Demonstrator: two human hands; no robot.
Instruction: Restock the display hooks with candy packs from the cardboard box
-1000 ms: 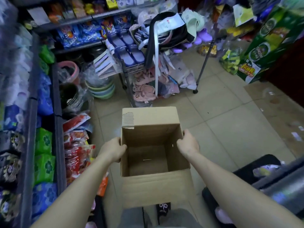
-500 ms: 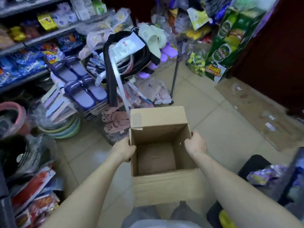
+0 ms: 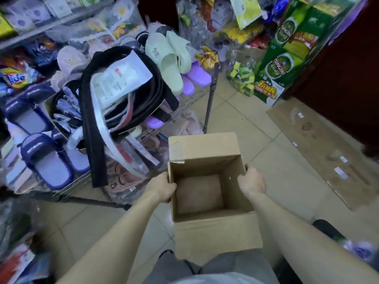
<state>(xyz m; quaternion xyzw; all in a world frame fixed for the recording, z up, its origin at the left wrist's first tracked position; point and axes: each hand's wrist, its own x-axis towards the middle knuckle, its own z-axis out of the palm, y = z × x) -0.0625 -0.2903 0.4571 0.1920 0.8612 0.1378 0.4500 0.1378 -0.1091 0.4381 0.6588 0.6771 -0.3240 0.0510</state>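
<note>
Head view, left to right: left hand (image 3: 163,187) grips the cardboard box (image 3: 207,193) at its left wall, right hand (image 3: 251,181) curls over the right wall, holding it above the floor. Its inside shows bare bottom and no candy packs, so the restocking looks finished, though no display hooks are visible to confirm.

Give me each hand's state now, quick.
Left hand: grips the cardboard box by its left wall.
Right hand: grips its right wall.

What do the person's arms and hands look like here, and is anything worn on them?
Both forearms are bare, with no sleeves in view. The left hand and the right hand carry no gloves, and no watch, ring or bracelet shows on the visible parts. The fingers are mostly hidden.
</note>
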